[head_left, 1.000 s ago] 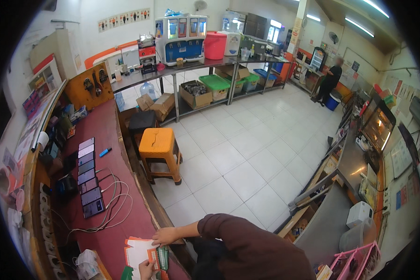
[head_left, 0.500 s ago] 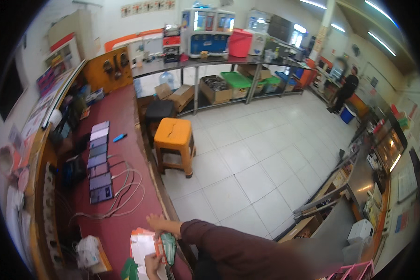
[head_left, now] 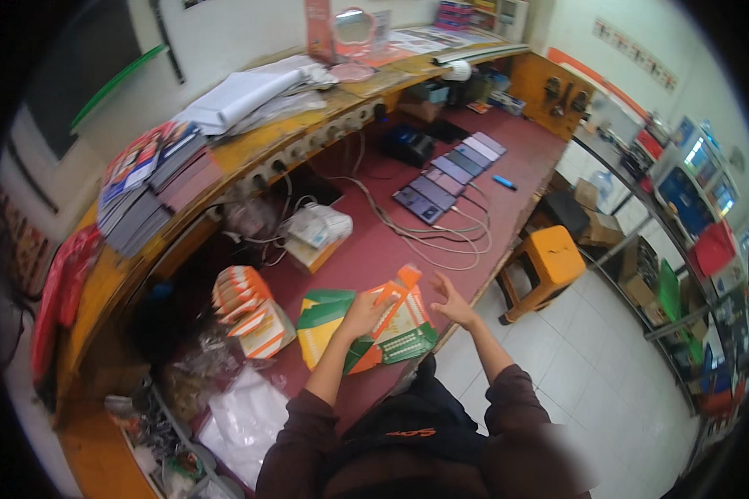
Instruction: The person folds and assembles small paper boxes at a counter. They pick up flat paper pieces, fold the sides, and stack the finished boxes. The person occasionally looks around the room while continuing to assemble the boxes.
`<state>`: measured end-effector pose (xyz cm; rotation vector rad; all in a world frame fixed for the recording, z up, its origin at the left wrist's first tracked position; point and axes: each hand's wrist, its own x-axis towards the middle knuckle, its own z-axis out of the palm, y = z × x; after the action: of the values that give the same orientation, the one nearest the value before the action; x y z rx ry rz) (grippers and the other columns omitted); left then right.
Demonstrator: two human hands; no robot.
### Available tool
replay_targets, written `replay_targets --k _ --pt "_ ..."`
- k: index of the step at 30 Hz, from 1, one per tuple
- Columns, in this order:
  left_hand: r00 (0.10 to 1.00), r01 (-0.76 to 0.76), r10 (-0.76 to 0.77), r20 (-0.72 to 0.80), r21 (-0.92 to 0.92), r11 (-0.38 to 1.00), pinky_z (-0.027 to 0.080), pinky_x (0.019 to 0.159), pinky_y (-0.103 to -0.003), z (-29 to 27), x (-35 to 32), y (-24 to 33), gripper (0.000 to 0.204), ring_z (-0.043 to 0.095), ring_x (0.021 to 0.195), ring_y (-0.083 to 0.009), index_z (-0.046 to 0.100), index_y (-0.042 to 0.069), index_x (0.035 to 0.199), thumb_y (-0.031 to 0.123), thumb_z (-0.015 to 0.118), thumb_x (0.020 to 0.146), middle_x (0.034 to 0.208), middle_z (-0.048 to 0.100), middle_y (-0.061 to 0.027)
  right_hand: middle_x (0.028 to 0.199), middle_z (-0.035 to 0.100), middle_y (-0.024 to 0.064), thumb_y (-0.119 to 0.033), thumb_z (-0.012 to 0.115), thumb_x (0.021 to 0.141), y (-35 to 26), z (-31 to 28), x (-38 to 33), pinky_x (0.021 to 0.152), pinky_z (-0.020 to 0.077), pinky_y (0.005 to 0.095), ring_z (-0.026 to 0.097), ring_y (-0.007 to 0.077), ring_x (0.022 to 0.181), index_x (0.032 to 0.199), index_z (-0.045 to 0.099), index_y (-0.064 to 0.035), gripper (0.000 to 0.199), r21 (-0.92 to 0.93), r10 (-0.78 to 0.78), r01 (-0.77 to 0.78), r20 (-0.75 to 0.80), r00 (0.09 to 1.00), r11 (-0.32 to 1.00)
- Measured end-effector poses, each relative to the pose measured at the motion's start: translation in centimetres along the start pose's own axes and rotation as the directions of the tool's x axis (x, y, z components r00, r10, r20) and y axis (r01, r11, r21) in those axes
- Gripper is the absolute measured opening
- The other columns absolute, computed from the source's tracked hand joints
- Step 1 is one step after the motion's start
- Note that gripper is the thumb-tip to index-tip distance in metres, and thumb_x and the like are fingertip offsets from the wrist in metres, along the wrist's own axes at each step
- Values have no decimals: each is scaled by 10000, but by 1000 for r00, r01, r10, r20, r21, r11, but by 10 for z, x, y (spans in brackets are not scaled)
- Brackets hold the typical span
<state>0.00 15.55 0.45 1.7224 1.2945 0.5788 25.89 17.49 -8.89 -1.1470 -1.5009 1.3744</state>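
Flat printed cardboard pieces lie near the bench's front edge. One is an orange, white and green cardboard sheet (head_left: 408, 320); beside it on the left sits a yellow and green cardboard piece (head_left: 318, 320). My left hand (head_left: 364, 316) grips the orange and white sheet near its upper left side, fingers partly hidden against it. Past the sheet's right edge my right hand (head_left: 453, 304) hovers with fingers spread, holding nothing. A stack of folded orange and white cartons (head_left: 254, 316) stands to the left.
Several phones (head_left: 449, 170) lie in a row farther along the red bench (head_left: 354, 249), with white cables (head_left: 453, 245) near them. A white box (head_left: 318, 224) sits behind the cardboard. Clear plastic bags (head_left: 245, 416) lie at left. A yellow stool (head_left: 553, 258) stands right of the bench.
My view has swung left and down onto the bench, bringing both arms into sight. My right hand, earlier by the sheet's far edge, is now raised off it with fingers spread.
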Motion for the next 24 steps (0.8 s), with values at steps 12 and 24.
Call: replay_targets --k 12,24 --pt "661 -451 -28 -750 -427 784 455 775 -282 4 -49 26 425 564 906 -133 509 7 1117 303 659 852 1031 592 -81 995 613 109 68 711 726 -146 75 -15 790 513 265 616 161 915 1240 334 -6 642 243 -417 455 -195 888 856" --pt "196 -265 346 -917 291 919 325 938 -430 -27 -46 -12 660 469 1041 -292 424 20 1246 552 502 864 1110 511 -147 718 506 87 -138 652 771 -162 101 -4 526 452 327 561 233 647 786 541 -63 135 -734 -639 597 297 710 324"
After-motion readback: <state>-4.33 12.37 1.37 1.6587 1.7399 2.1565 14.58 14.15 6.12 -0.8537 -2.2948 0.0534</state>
